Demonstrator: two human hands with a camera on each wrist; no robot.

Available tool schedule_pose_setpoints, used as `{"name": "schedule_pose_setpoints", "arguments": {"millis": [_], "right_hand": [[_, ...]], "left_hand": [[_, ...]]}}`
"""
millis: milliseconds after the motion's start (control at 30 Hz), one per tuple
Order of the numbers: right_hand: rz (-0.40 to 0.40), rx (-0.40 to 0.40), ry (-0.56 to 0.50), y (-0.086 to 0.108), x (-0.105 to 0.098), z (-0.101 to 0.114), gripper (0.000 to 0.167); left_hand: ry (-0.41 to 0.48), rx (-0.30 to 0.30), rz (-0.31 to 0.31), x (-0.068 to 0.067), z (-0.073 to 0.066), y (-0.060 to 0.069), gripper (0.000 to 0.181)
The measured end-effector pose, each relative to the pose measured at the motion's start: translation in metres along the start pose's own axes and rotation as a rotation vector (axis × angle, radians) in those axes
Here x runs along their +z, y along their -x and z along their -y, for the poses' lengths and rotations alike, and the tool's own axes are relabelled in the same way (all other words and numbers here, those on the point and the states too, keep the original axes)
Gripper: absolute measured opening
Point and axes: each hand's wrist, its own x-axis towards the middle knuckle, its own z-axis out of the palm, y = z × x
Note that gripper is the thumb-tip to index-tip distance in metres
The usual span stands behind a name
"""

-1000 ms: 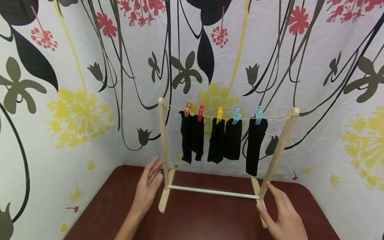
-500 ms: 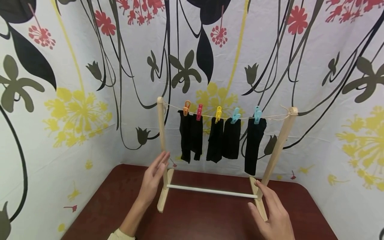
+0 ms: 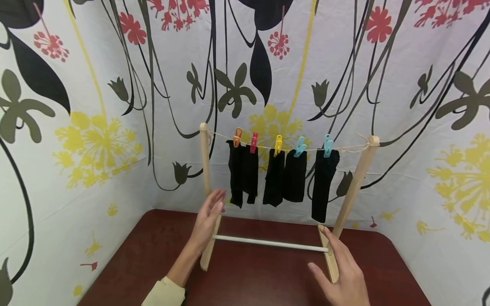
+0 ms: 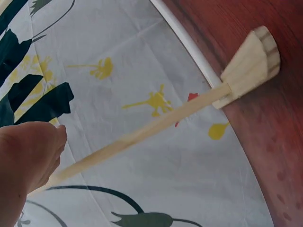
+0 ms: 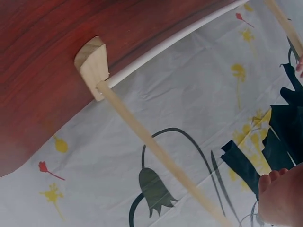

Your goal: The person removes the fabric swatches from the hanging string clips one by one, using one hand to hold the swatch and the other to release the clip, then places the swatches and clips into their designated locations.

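My left hand point(image 3: 208, 219) and right hand point(image 3: 342, 267), fingers fairly straight, grip nothing beside the rack point(image 3: 269, 243) on the table point(image 3: 268, 278), black cloths point(image 3: 325, 182) hanging — looks like a positioning step, next move probably wanting a light, even hold.

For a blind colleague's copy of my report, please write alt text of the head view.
Black cloth pieces hang by five colored clothespins from a string between two wooden posts joined below by a white rod. A person's left hand and right hand are near the posts, above a dark red table; a flowered backdrop is behind.
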Motion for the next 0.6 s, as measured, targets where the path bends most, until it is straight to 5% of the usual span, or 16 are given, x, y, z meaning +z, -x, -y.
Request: {"name": "schedule_pose_setpoints", "arguments": {"millis": [267,600], "right_hand": [[0.009,-0.01,-0.035,-0.012,0.012,0.014,0.088],[0.003,-0.046,-0.104,-0.026,0.024,0.029,0.082]], "left_hand": [[0.011,-0.089,-0.035,0.011,0.016,-0.02,0.066],[0.065,-0.126,-0.042,0.004,0.031,-0.033,0.055]]}}
